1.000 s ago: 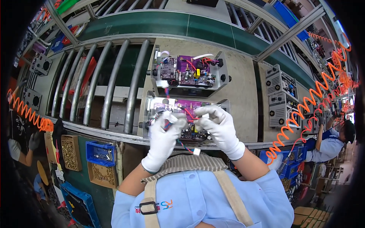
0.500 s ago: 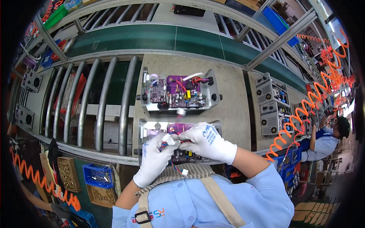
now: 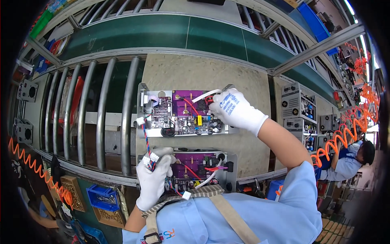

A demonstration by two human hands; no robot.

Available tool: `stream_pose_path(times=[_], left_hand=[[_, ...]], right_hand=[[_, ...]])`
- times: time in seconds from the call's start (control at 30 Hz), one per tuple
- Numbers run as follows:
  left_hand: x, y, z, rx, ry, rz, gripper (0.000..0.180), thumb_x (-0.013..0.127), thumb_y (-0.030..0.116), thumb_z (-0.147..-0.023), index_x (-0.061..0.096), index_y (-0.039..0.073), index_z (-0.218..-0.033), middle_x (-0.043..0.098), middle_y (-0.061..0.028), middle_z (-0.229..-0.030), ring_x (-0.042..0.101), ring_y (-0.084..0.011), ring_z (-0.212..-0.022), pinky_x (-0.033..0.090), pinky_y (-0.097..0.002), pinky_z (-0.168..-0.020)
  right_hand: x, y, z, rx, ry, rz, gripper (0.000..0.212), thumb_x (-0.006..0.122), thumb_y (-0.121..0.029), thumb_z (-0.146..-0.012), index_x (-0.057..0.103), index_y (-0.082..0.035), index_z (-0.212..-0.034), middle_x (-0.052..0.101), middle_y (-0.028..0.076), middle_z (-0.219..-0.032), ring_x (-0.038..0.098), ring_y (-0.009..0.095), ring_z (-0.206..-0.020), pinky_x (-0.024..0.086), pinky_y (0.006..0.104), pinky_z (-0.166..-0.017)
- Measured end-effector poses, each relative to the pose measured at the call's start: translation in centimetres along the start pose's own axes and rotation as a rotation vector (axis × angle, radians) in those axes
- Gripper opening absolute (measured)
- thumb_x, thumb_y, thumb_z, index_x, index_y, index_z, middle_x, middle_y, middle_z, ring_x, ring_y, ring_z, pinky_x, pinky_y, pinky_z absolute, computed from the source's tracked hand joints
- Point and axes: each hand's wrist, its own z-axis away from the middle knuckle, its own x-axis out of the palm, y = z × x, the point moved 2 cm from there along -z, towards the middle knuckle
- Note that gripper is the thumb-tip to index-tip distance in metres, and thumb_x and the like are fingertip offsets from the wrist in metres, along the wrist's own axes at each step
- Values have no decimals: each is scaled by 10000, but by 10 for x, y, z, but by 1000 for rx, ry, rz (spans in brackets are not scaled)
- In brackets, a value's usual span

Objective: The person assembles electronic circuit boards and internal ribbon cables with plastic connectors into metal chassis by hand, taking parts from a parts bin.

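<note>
My left hand (image 3: 154, 175), white-gloved, is closed round a cable harness (image 3: 147, 142) of twisted red, blue and black wires with white plug ends. It hovers at the left part of the near chassis (image 3: 227, 173), covering some of its board. Beyond lies the far open metal chassis (image 3: 152, 132), with a purple circuit board (image 3: 180, 109), red and white wires and a yellow component. My right hand (image 3: 237, 110), also gloved, is closed over that chassis's right end, by the red wires; its fingertips are partly hidden. One white plug hangs beside the far chassis's left edge.
Metal rollers (image 3: 106, 114) lie left of the worktop (image 3: 248, 154). A green belt (image 3: 130, 36) runs along the far side. Finished-looking units (image 3: 292, 101) stand at right, near an orange coiled hose (image 3: 325, 152). Blue parts bin (image 3: 91, 200) sits lower left; a co-worker (image 3: 349, 162) is far right.
My right hand has left the cable beside my left hand and moved to the far chassis's right end. My left hand keeps the harness. Both chassis appear nearer me; the view has shifted too.
</note>
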Motion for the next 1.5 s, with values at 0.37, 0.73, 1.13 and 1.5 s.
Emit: stream_pose_path(times=[0.37, 0.73, 1.13, 1.5], left_hand=[[2, 0, 4, -96, -36, 64, 214, 646, 17, -950, 657, -53, -1151, 710, -108, -1024, 696, -138, -865, 526, -232, -592], [-6, 13, 2, 28, 4, 63, 207, 670, 37, -939, 661, -52, -1127, 707, -119, -950, 636, -111, -716, 491, -226, -561], [-17, 3, -16, 152, 24, 27, 214, 673, 62, -956, 668, -47, -1141, 684, -69, -862, 614, -72, -703, 482, -208, -575], [-11, 1, -13, 127, 43, 17, 230, 669, 116, -966, 673, -43, -1132, 673, -41, -805, 561, -60, -602, 441, -198, -560]], right_hand=[[-2, -3, -6, -223, -184, 125, 91, 655, -197, -824, 699, -127, -862, 657, 64, -835, 694, 262, -793, 541, 411, -701], [6, 5, -11, -14, -87, -47, 176, 661, -235, -864, 684, -116, -993, 690, 115, -908, 691, 317, -852, 534, 436, -747], [-1, 13, -14, -39, -258, 463, 128, 639, -194, -858, 725, -115, -911, 722, 80, -826, 717, 279, -772, 527, 376, -648], [4, 27, 3, 248, -171, -287, 208, 657, -254, -886, 764, -149, -1031, 748, 98, -931, 718, 281, -880, 551, 402, -807]])
